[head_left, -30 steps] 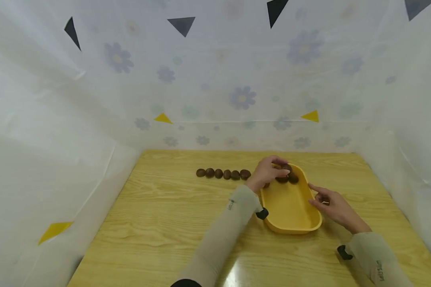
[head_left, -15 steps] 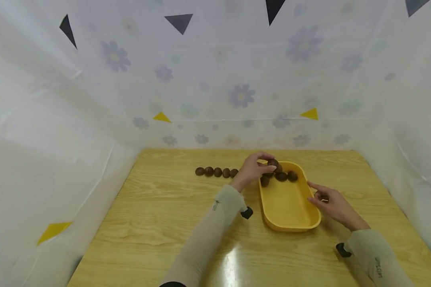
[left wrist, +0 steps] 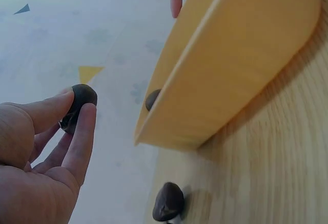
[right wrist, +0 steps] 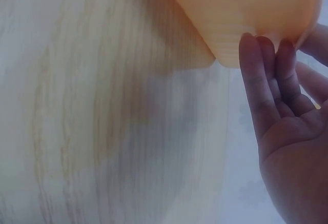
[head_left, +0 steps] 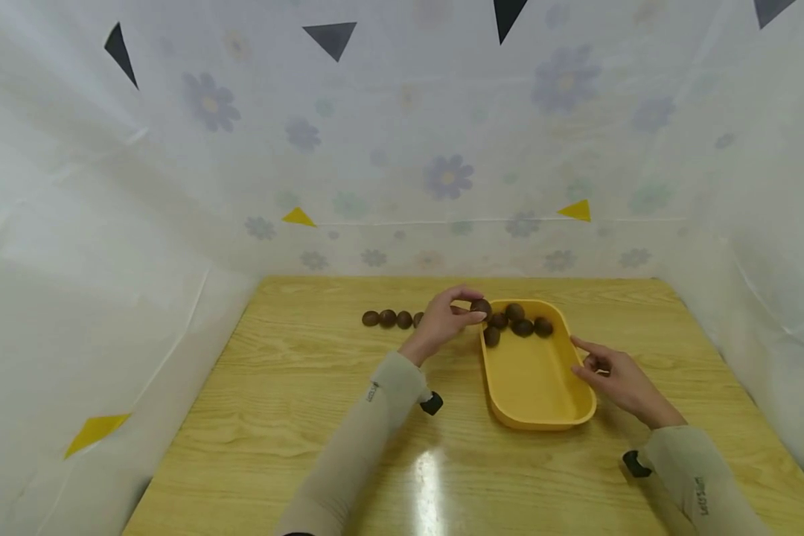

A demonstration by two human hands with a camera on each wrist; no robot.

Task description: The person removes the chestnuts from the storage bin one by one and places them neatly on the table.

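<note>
In the head view my left hand pinches a dark brown pebble between thumb and fingers, at the far left rim of a yellow tray. The left wrist view shows the same pebble held clear of the tray's outer wall. Several more pebbles lie at the tray's far end. My right hand holds the tray's right side, thumb over the rim; in the right wrist view straight fingers touch its outer wall.
On the wooden table, a row of pebbles runs leftward from the tray; my left hand hides part of it. One table pebble sits near the tray's wall. White flowered sheeting encloses the back and sides.
My left hand has moved left from inside the tray to its left rim, carrying the pebble. The right hand has kept its place at the tray's right side.
</note>
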